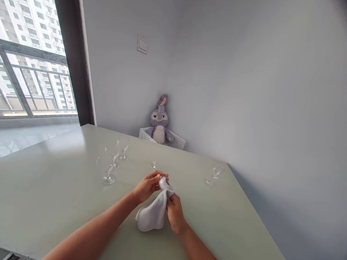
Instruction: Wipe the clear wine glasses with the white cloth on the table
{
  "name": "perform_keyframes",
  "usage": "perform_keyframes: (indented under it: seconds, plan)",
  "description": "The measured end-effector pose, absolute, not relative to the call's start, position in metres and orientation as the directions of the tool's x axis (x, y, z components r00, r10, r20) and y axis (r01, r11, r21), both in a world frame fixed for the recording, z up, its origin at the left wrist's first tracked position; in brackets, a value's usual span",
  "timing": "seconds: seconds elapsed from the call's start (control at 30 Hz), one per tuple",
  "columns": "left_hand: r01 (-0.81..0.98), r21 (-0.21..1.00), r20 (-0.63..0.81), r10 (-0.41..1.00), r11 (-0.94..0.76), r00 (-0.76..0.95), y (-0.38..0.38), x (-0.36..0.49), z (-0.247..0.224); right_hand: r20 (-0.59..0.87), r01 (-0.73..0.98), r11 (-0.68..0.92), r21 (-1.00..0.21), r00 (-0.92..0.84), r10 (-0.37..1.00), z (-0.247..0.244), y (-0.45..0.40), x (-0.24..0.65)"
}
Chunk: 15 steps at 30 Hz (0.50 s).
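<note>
My left hand (147, 186) is closed around the bowl of a stemmed glass (154, 166), whose foot points away from me. A white cloth (154, 214) hangs from my right hand (175, 213), with its upper part pushed into the mouth of that glass. My right fingers are wrapped round the cloth and partly hidden by it. Both hands are held above the pale green table (223, 232), close together.
Three clear stemmed glasses stand at the left, the nearest glass (108, 177) in front. Another glass (216, 173) stands near the table's right edge. Behind the table, a plush rabbit (159, 123) sits in a white basket (177, 142) against the wall.
</note>
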<state>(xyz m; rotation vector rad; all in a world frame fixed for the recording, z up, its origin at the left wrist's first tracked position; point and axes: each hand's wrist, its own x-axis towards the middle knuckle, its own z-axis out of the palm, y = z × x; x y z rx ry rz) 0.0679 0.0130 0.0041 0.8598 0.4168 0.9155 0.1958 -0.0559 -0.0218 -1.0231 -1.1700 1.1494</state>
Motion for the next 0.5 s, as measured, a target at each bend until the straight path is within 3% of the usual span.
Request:
perform_keyframes:
  seconds: [0.07,0.13,0.2,0.27,0.33,0.4,0.43,0.5]
  plan:
    - [-0.475,0.806,-0.002,0.805,0.353,0.594,0.013,0.067,0.005,0.373,0.261,0.365,-0.894,-0.018,0.928,-0.029,-0.056,0.199]
    - [-0.383,0.856,-0.056,0.799,0.348,0.599,0.015,0.066,0.005,0.531,0.556,0.507,-0.659,-0.133,0.837,-0.035,-0.055,0.203]
    - [-0.264,0.917,-0.111,0.828,0.299,0.55,0.017,0.067,0.002,0.567,0.695,0.539,-0.475,-0.226,0.792,-0.038,-0.054,0.205]
    - [-0.165,0.957,-0.138,0.874,0.239,0.466,0.019,0.069,-0.001,0.539,0.697,0.522,-0.491,-0.228,0.811,-0.037,-0.052,0.206]
    - [-0.158,0.97,-0.108,0.913,0.183,0.394,0.019,0.071,-0.003,0.428,0.528,0.432,-0.731,-0.139,0.893,-0.03,-0.051,0.206]
    - [-0.263,0.956,-0.026,0.926,0.134,0.378,0.017,0.073,-0.001,0.223,0.138,0.228,-0.964,-0.056,0.973,-0.02,-0.05,0.206]
    - [-0.341,0.933,0.026,0.921,0.117,0.388,0.015,0.073,0.001,0.112,-0.091,0.107,-0.99,-0.047,0.993,-0.015,-0.05,0.207]
    - [-0.479,0.87,0.12,0.893,0.115,0.433,0.012,0.072,0.006,-0.046,-0.445,-0.075,-0.892,-0.074,0.996,-0.007,-0.05,0.209]
